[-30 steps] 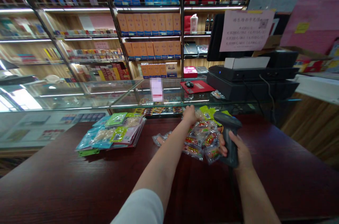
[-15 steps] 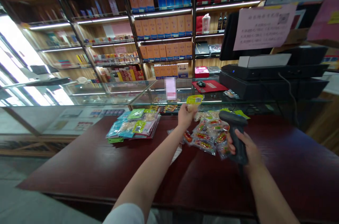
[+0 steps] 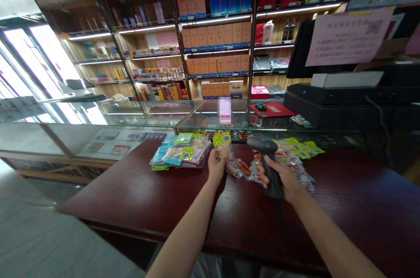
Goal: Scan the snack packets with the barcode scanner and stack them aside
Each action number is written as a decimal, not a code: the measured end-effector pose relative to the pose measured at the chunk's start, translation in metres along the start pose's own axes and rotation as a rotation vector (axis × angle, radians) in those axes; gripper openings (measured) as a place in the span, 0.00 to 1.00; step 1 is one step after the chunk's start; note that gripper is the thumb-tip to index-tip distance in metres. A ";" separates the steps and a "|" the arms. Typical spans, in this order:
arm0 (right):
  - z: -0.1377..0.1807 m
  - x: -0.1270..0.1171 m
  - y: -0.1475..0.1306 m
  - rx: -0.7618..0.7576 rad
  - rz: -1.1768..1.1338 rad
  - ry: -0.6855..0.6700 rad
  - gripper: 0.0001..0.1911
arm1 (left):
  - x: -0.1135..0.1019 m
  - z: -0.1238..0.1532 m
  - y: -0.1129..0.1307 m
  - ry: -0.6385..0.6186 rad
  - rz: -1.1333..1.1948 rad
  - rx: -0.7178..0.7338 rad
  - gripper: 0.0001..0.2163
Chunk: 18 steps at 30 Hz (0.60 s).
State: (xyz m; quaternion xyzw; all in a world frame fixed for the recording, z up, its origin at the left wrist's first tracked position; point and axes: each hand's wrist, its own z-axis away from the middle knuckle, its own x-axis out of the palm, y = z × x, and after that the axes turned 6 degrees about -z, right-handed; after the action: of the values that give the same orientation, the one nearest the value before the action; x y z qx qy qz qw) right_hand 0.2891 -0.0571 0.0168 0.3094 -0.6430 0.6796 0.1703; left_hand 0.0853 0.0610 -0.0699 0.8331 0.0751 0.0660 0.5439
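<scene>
1. A stack of blue, green and pale packets (image 3: 180, 151) is lying on the dark red-brown table (image 3: 131, 199), just beside the left hand.
2. The left hand (image 3: 216, 165) is pinching the lower part of a green-topped packet (image 3: 223, 139); the packet is leaning away, its barcode showing.
3. Clear-wrapped sausages (image 3: 243, 167) are lying between the two hands, partly hidden by the right fingers.
4. A barcode scanner (image 3: 273, 184) is standing nearly upright in the grasp of the right hand (image 3: 286, 177), whose fingers are curling around its handle; its head is pointing leftward.
5. More packets (image 3: 298, 149), some green-topped, are lying in a pile on the table, beyond the right hand.
6. A monitor (image 3: 299, 52) is standing behind them, bearing a pink sign (image 3: 348, 37).
</scene>
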 end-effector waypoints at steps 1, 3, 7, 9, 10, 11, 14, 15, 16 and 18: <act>-0.004 0.002 0.003 -0.007 0.027 0.000 0.18 | 0.000 -0.001 -0.002 0.009 0.030 0.000 0.15; -0.009 0.004 0.010 -0.029 0.113 -0.006 0.22 | 0.000 -0.001 -0.004 0.010 0.070 -0.002 0.15; -0.007 0.001 0.023 -0.091 0.324 0.023 0.28 | -0.002 0.000 -0.007 0.015 0.063 0.013 0.14; -0.002 -0.002 0.027 -0.090 0.376 0.043 0.27 | -0.002 0.000 -0.007 0.015 0.040 0.027 0.14; 0.000 -0.003 0.029 -0.087 0.395 0.049 0.26 | -0.002 0.000 -0.007 0.015 0.028 0.031 0.14; 0.002 -0.004 0.030 -0.083 0.410 0.051 0.25 | -0.001 0.001 -0.007 0.013 0.018 0.033 0.13; 0.006 -0.005 0.029 -0.080 0.417 0.058 0.22 | -0.001 0.000 -0.005 0.017 -0.043 0.041 0.13; 0.007 -0.005 0.028 -0.080 0.404 0.061 0.21 | -0.002 0.000 -0.004 0.020 -0.078 0.050 0.13; 0.008 -0.004 0.027 -0.080 0.386 0.064 0.21 | -0.002 0.000 -0.004 0.025 -0.116 0.061 0.13; 0.010 -0.003 0.025 -0.082 0.343 0.066 0.20 | -0.003 0.000 -0.003 0.038 -0.185 0.088 0.12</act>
State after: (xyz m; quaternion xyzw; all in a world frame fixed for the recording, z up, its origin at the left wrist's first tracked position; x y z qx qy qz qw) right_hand 0.2778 -0.0688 -0.0046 0.1655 -0.7077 0.6815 0.0856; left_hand 0.0819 0.0620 -0.0729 0.8443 0.1649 0.0279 0.5091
